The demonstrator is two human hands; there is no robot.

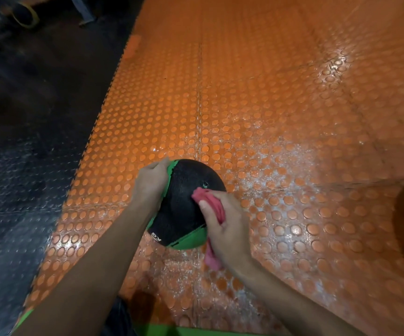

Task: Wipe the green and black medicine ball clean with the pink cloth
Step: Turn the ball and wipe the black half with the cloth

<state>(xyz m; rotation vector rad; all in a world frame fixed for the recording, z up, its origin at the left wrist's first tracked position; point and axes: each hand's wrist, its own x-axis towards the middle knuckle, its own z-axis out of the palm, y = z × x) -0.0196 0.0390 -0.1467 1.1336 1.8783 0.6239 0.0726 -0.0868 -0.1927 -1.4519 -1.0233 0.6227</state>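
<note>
one ball (184,202), one pink cloth (202,194), left hand (151,180), right hand (227,231)

The green and black medicine ball (184,197) rests on the orange studded floor mat (244,105), near the edge where that mat adjoins a black mat (21,166) on the left. The left hand (151,181) cups the ball's left side, with its fingers curved over a green panel. The right hand (227,231) grips the bunched pink cloth (209,202) and presses it against the black panel on the ball's right side, with a tail of the cloth hanging below the hand.
</note>
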